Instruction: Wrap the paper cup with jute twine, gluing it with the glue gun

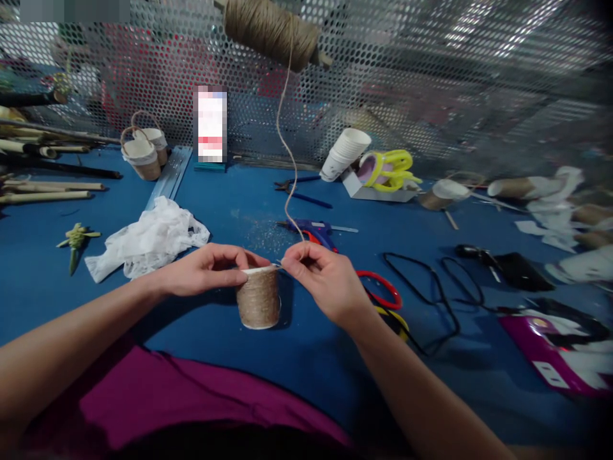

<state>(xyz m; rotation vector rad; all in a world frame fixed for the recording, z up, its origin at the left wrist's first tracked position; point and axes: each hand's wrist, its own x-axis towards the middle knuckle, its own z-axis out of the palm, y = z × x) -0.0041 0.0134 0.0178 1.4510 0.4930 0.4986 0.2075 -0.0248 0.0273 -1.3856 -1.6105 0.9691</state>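
My left hand [211,269] pinches the rim of a small paper cup [258,299] wrapped in brown twine. The cup is upright, its white rim and base edge showing. At the cup's right rim, my right hand [318,271] has its fingertips closed on the twine [293,167]. That strand hangs down loosely from a large twine spool [268,32] mounted on a rod above. Just behind my hands lies a blue glue gun [313,228], partly hidden by the right hand.
White lace [153,237] lies left of the hands, with bamboo sticks [52,185] beyond. Two twine-wrapped baskets [142,156], a phone [211,124], pliers [304,191] and stacked paper cups [345,154] stand or lie behind. Red-handled scissors [383,287] and a black cord [431,275] are at right.
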